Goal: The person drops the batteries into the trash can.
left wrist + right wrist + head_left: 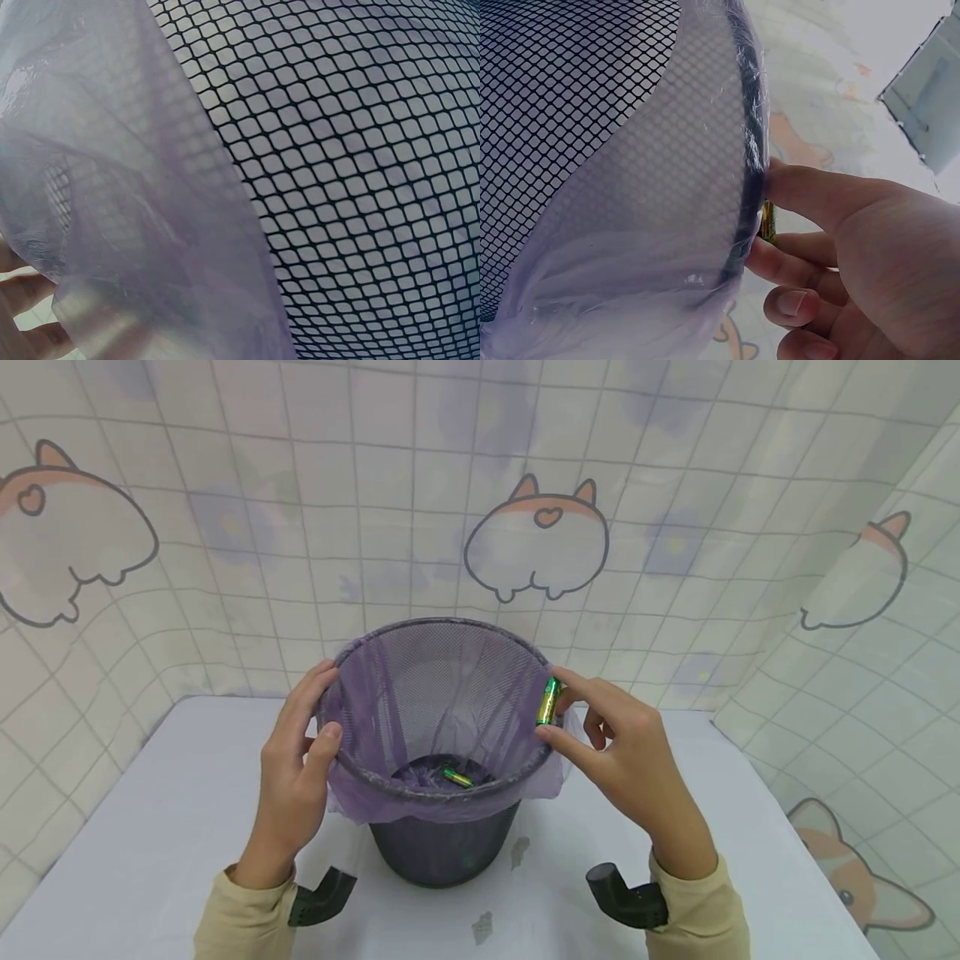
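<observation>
1. My left hand (294, 768) curls over the near-left rim of the mesh bin (442, 847), thumb inside and fingers outside — I judge it steadies the bin and pins the purple liner bag (450, 806) to the rim.
2. My right hand (626, 752) pinches a green-and-gold battery (548, 700) between thumb and forefinger, upright, right at the bin's right rim, just over the opening — held there, I think, so it clears the edge.
3. Count: one bin, one liner, two batteries — one in my fingers, a second battery (457, 777) lying on the bin's bottom.
4. Everything stands on the white table (150, 827).
</observation>
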The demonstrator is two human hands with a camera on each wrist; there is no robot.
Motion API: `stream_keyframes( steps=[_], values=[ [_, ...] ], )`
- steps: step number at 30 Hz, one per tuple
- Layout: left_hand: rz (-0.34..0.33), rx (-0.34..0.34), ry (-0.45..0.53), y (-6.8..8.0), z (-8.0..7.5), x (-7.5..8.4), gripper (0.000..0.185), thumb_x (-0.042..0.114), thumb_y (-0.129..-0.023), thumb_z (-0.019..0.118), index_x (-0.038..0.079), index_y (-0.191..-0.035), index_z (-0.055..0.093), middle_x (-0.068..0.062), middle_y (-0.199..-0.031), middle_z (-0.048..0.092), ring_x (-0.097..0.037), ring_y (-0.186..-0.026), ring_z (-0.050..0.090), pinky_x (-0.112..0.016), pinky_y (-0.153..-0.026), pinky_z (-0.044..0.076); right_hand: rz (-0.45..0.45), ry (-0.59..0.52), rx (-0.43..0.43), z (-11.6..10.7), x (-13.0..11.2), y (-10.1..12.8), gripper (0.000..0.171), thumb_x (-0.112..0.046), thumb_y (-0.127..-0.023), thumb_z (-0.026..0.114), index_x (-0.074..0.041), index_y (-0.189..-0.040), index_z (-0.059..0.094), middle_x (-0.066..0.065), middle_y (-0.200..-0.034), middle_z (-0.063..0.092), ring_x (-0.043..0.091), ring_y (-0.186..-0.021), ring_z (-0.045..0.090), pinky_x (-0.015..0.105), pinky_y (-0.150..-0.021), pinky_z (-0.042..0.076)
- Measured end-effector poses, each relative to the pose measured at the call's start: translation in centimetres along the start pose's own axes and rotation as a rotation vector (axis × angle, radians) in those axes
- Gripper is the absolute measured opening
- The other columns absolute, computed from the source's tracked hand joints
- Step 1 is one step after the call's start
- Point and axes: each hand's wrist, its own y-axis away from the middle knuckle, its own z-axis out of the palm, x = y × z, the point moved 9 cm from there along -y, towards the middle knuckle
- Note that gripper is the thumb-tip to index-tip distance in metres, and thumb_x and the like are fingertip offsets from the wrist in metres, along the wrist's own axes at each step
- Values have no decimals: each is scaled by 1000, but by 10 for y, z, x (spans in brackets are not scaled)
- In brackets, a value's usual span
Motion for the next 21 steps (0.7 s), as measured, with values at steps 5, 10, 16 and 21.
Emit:
stream_keyframes(
  steps=[5, 10, 16, 21],
  values=[
    [11, 1, 3, -1, 0, 3, 50, 10, -93, 43, 8, -143, 47, -7, -151, 43, -12, -124, 48, -15, -68, 40, -8, 1, -4, 2, -1, -2, 58, -9, -70, 83, -7, -125, 64, -2, -86, 65, 5, -60, 37, 14, -56, 30],
    [29, 1, 5, -3, 0, 6, 49, 9, -93, 44, 7, -143, 47, -8, -150, 43, -11, -123, 48, -14, -68, 39, -14, 7, -7, 5, 0, -5, 58, -10, -69, 83, -6, -124, 64, -1, -85, 64, 6, -59, 37, 14, -56, 29],
    [32, 1, -8, -1, 1, 5, 50, 9, -93, 44, 6, -143, 46, -10, -151, 43, -9, -123, 46, -15, -69, 39, -23, 8, -9, 7, 2, -9, 58, -10, -70, 83, -6, -125, 64, 1, -85, 65, 6, -59, 37, 13, -55, 29],
    [23, -1, -2, -1, 0, 4, 50, 9, -94, 44, 7, -143, 46, -9, -151, 42, -11, -122, 47, -15, -68, 39, -10, 8, -22, 12, 6, -12, 55, -11, -72, 83, -5, -124, 64, 2, -86, 65, 7, -58, 36, 14, -55, 29]
  ],
)
